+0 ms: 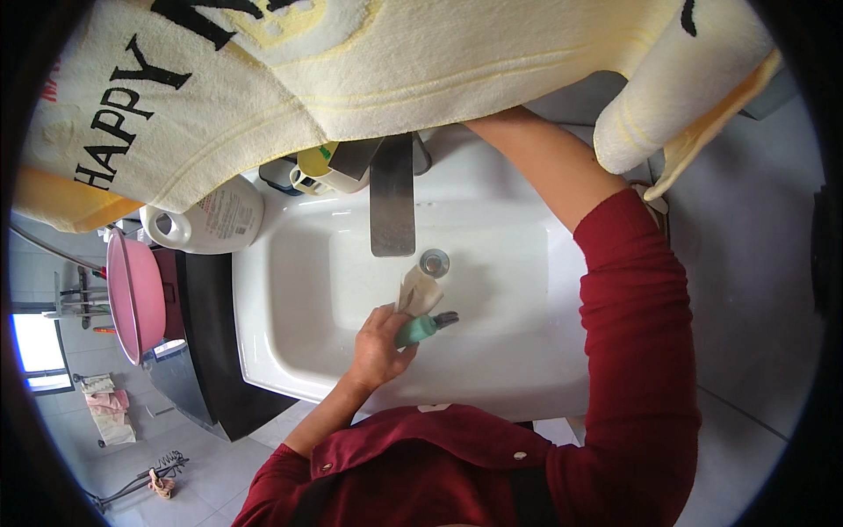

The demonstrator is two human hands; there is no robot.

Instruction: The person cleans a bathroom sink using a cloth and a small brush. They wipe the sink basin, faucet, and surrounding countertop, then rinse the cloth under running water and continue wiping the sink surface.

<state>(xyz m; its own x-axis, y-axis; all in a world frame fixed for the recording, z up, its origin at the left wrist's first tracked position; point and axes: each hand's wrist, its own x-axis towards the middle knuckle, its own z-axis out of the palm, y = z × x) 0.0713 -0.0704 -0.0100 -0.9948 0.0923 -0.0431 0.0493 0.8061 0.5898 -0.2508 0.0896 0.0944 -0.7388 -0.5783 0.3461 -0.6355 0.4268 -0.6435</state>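
Observation:
My left hand (380,348) is over the near side of a white ceramic washbasin (514,263). Its fingers are closed around a green-handled tool (416,331) with a dark grey tip pointing right; I cannot tell what kind of tool it is. A crumpled whitish cloth or paper (419,294) sticks out from the same hand, towards the metal drain (435,263). My right forearm reaches over the basin's right side to the far edge. There a hanging cream-yellow towel (428,72) hides my right hand, so what it touches is out of sight.
A flat metal faucet spout (392,204) juts over the basin. Behind it stand a yellow-lined cup (323,172) and a white jug-shaped bottle (211,217). A black counter (211,329) adjoins the left side, with a pink plastic basin (138,296) beyond. The towel overhangs the far rim.

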